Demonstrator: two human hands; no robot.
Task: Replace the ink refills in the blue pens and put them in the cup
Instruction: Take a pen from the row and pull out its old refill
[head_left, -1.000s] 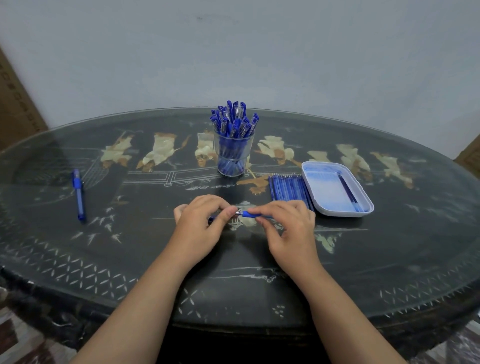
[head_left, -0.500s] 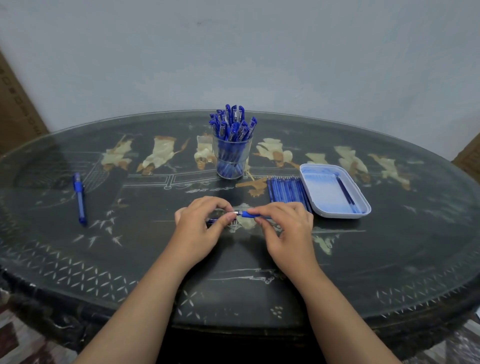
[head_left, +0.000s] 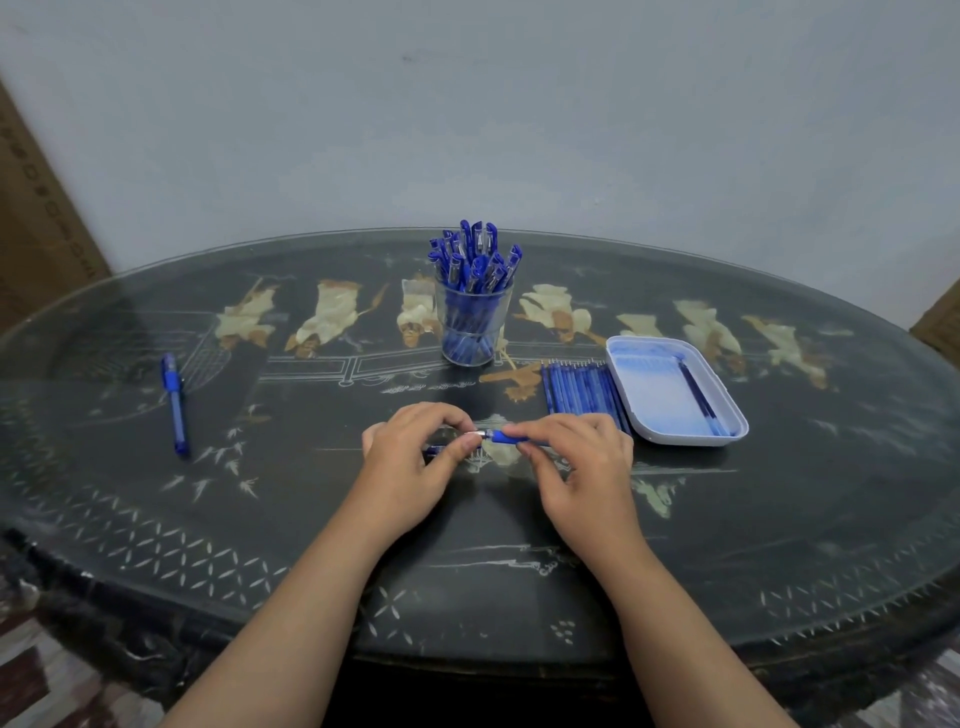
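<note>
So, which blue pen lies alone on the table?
The pen at far left, flat on the table. Others stand in the cup; one is held by the left hand and right hand.

Both hands meet low over the middle of the dark inlaid table. The left hand pinches a blue pen at its silvery section, and the right hand grips the blue barrel with curled fingers (the pen lies roughly level, left to right). Beyond them stands a clear cup, packed with a bundle of pens. To its right a row of refills lies just beside a white tray, which has a single refill inside. Far left, a lone pen lies well apart.
</note>
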